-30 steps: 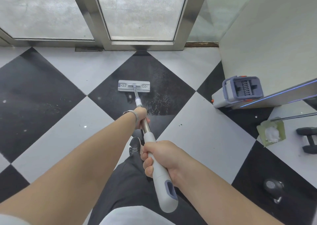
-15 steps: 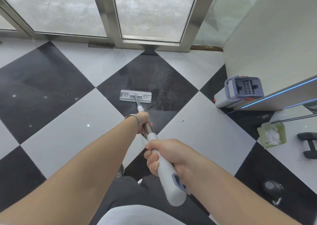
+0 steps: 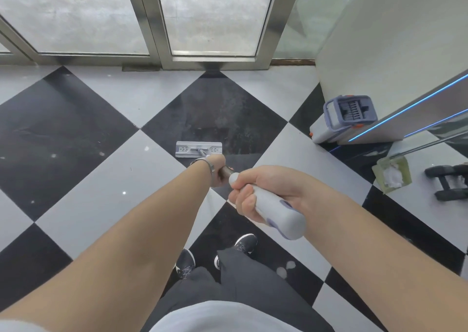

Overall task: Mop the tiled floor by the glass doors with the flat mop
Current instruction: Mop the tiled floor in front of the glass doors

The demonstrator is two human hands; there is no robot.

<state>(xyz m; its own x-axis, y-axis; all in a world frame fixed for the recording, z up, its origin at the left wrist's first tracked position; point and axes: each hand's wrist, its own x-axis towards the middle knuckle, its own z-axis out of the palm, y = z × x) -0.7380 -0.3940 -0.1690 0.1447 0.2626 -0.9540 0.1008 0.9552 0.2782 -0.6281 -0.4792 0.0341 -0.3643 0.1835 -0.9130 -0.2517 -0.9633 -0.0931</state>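
Observation:
The flat mop's grey head (image 3: pixel 198 149) lies flat on the floor, at the near corner of a wet black tile (image 3: pixel 215 113) in front of the glass doors (image 3: pixel 212 14). My left hand (image 3: pixel 217 169) grips the metal shaft just behind the head. My right hand (image 3: pixel 255 194) is closed around the white and purple handle end (image 3: pixel 281 215), close to my body. The shaft between the two hands is mostly hidden by them.
A grey mop bucket with a wringer (image 3: pixel 347 118) stands at the right against a white wall (image 3: pixel 379 40). A green tissue box (image 3: pixel 392 174) and a black dumbbell (image 3: pixel 448 182) lie further right. My two shoes (image 3: pixel 215 255) stand on the tiles below.
The mop head has slid back toward me over the black tile, leaving a wet streak. Both hands drew closer together, and my feet stepped back into view.

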